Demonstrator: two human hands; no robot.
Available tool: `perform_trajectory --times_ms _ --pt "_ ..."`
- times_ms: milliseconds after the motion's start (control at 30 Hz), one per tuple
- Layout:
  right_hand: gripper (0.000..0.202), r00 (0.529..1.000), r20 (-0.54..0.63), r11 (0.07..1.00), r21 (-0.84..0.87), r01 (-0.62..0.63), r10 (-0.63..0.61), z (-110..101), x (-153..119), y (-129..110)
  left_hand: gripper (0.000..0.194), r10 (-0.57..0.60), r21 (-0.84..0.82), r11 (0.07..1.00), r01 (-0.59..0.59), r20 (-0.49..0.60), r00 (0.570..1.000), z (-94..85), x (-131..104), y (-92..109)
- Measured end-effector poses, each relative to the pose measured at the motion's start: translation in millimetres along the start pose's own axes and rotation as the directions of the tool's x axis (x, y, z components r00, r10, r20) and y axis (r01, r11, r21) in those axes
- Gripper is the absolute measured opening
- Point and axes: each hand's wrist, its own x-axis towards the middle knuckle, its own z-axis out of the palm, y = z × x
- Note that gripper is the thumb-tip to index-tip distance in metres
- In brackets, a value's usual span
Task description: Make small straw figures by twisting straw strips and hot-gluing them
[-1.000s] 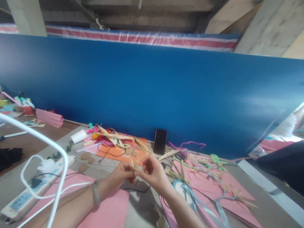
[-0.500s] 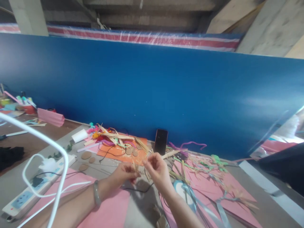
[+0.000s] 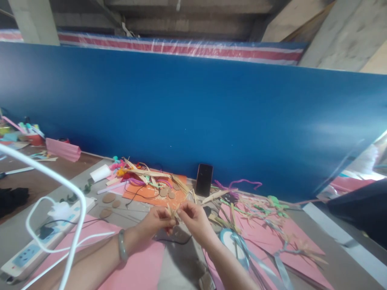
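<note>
My left hand (image 3: pixel 157 220), with a bangle (image 3: pixel 122 246) on its wrist, is closed in a pinch on a small tuft of pale, straw-like strips (image 3: pixel 172 212). The tuft's pointed ends fan out above the fingertips. Close against it on the other side is my right hand (image 3: pixel 195 221), its thumb and fingers pinched together at the tuft's edge. What exactly lies between the right fingertips is too small to make out. Both hands are above the table in front of a dark phone (image 3: pixel 204 179), which leans upright on the blue partition (image 3: pixel 193 112).
Dried strips (image 3: pixel 151 173) lie heaped on an orange sheet (image 3: pixel 133 193) at the back. A power strip (image 3: pixel 30 249) and white cable (image 3: pixel 80 193) occupy the left. Pink sheets (image 3: pixel 302 257), a ribbon roll (image 3: pixel 231 243) and a twiggy branch (image 3: pixel 287 249) are at right.
My right hand has moved left, bringing its fingertips in against the tuft. My left hand keeps hold of the tuft in nearly the same place.
</note>
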Motion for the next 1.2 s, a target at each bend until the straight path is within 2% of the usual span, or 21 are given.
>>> perform_trajectory --times_ms 100,167,200,233,300,367,400,433,633,767,900,1033,1100,1200 --pt "0.020 0.999 -0.024 0.993 -0.111 0.037 -0.040 -8 3 1 0.029 0.007 -0.003 1.000 -0.007 -0.034 0.999 0.9 -1 2" --pt "0.024 0.996 -0.039 0.958 -0.278 0.068 -0.082 -20 4 -2 0.028 0.011 -0.001 1.000 -0.011 -0.100 0.995 1.3 -1 2" --pt "0.025 0.994 -0.042 0.912 -0.405 0.072 -0.097 -28 4 -4 0.028 0.010 -0.001 1.000 -0.010 -0.139 0.990 1.5 0 3" --pt "0.024 0.995 -0.043 0.830 -0.556 0.053 -0.092 -35 5 -6 0.028 0.005 -0.001 1.000 -0.005 -0.174 0.985 1.9 0 3" --pt "0.022 0.999 -0.041 0.550 -0.834 -0.044 0.019 -48 4 -10 0.030 -0.015 -0.003 1.000 0.014 -0.224 0.975 2.9 1 5" --pt "0.016 0.984 -0.069 0.289 -0.950 -0.115 0.165 -56 3 -10 0.031 -0.028 -0.006 1.000 0.028 -0.252 0.967 4.0 1 7" --pt "0.013 0.972 -0.083 0.217 -0.967 -0.131 0.218 -58 2 -9 0.031 -0.034 -0.006 0.999 0.034 -0.257 0.966 4.4 1 8" --pt "0.015 0.963 -0.089 0.183 -0.973 -0.138 0.254 -58 2 -7 0.032 -0.039 -0.005 0.999 0.039 -0.261 0.965 4.7 0 9" --pt "0.032 0.942 -0.100 0.140 -0.978 -0.151 0.320 -57 5 6 0.034 -0.056 -0.027 0.998 0.050 -0.283 0.958 2.7 2 10" --pt "0.035 0.942 -0.103 0.121 -0.981 -0.149 0.320 -57 4 6 0.034 -0.058 -0.047 0.998 0.047 -0.259 0.964 1.4 3 9" --pt "0.038 0.947 -0.156 0.083 -0.979 -0.186 0.280 -54 0 -7 0.032 -0.035 -0.079 0.997 0.015 -0.254 0.967 0.2 5 5" --pt "0.032 0.957 -0.254 0.027 -0.965 -0.260 0.139 -54 -8 -37 0.030 -0.021 -0.116 0.993 -0.004 -0.218 0.976 -3.9 8 -2" --pt "0.031 0.961 -0.265 0.085 -0.959 -0.271 0.078 -57 -13 -53 0.030 -0.018 -0.151 0.988 -0.013 -0.199 0.980 -6.4 9 -5" --pt "0.027 0.985 -0.165 0.362 -0.916 -0.171 0.049 -62 -20 -69 0.028 -0.005 -0.179 0.984 -0.027 -0.175 0.985 -8.6 9 -8"
